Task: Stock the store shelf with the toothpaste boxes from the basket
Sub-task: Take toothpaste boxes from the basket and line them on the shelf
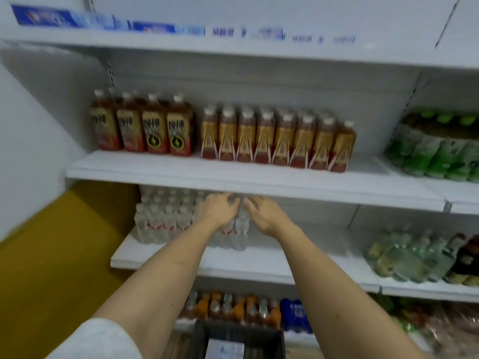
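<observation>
A dark basket sits at the bottom edge, below my arms, with a white-and-blue toothpaste box lying in it. Blue toothpaste boxes stand in a blurred row along the top shelf. My left hand and my right hand reach side by side under the middle shelf edge, in front of clear water bottles. Their fingers are loosely spread and hold nothing. I cannot tell whether the fingertips touch the bottles.
Brown drink bottles line the middle shelf, with green bottles to the right. Orange and blue packs fill the lowest shelf. Mixed bottles stand at the lower right. A yellow floor lies to the left.
</observation>
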